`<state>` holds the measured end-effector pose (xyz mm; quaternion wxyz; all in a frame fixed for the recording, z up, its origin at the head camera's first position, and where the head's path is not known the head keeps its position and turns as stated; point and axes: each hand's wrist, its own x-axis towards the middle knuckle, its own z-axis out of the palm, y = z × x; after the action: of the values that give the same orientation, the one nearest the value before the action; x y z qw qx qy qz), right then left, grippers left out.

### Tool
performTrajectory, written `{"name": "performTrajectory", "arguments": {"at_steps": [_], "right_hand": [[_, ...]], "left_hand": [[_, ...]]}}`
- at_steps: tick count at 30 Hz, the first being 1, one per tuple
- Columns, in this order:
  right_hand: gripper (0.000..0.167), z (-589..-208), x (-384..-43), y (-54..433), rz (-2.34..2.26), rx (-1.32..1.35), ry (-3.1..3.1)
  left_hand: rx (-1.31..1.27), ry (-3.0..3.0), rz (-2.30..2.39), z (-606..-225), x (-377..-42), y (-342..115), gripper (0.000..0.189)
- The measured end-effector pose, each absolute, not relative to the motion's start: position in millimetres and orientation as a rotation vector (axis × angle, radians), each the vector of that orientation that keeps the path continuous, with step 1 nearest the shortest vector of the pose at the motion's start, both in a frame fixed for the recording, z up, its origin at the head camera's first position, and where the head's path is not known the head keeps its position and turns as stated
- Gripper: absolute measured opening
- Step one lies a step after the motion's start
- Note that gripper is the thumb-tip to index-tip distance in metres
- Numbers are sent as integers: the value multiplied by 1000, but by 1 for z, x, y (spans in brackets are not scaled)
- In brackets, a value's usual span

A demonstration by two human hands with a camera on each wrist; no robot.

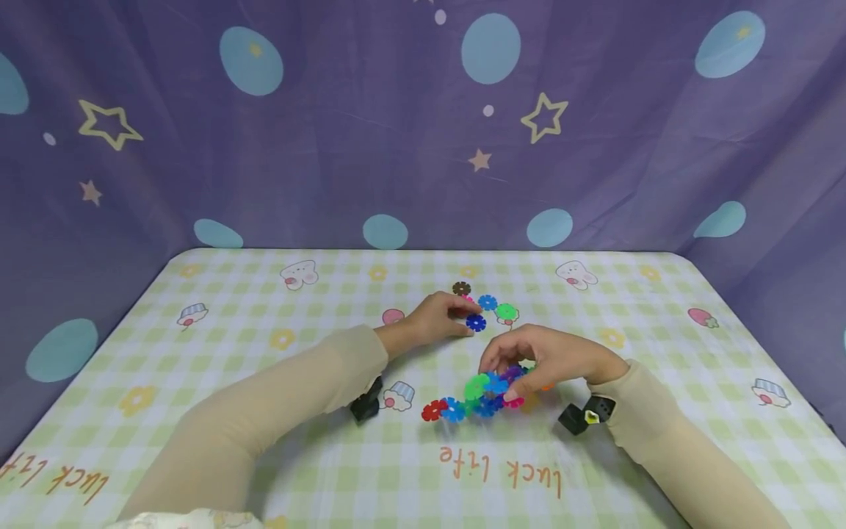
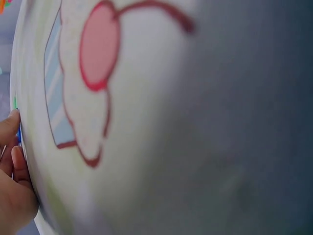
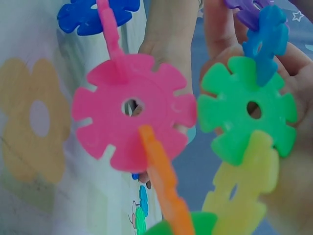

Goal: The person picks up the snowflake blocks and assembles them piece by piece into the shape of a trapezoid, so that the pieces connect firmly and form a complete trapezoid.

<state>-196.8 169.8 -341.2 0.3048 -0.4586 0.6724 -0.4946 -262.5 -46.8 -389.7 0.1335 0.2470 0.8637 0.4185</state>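
Observation:
My right hand holds a linked string of plastic snowflake discs by its upper side, close over the cloth. Red, blue, green, purple and pink discs show in it. The right wrist view brings a pink disc, a green disc, an orange disc and a yellow disc up close, slotted together. Farther back, my left hand has thumb and fingertips at opposite edges of a single dark blue snowflake disc. The left wrist view catches only part of that hand.
Beyond the left fingers lie loose discs: a brown one, a light blue one, a green one and a partly hidden pink one. A checked cloth covers the table. A purple curtain stands behind it.

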Motion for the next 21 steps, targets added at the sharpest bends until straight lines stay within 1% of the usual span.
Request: {"name": "performTrajectory", "arguments": {"at_steps": [7, 12, 21], "right_hand": [[31, -341, -199, 169, -1312, -1267, 1801], [33, -340, -198, 168, -1310, -1241, 1842], [33, -341, -197, 170, -1318, -1226, 1877]], "left_hand": [[766, 2495, 1237, -387, -262, -47, 30], [716, 2472, 1235, -388, -263, -47, 33], [841, 2504, 1172, -387, -261, -56, 33]]}}
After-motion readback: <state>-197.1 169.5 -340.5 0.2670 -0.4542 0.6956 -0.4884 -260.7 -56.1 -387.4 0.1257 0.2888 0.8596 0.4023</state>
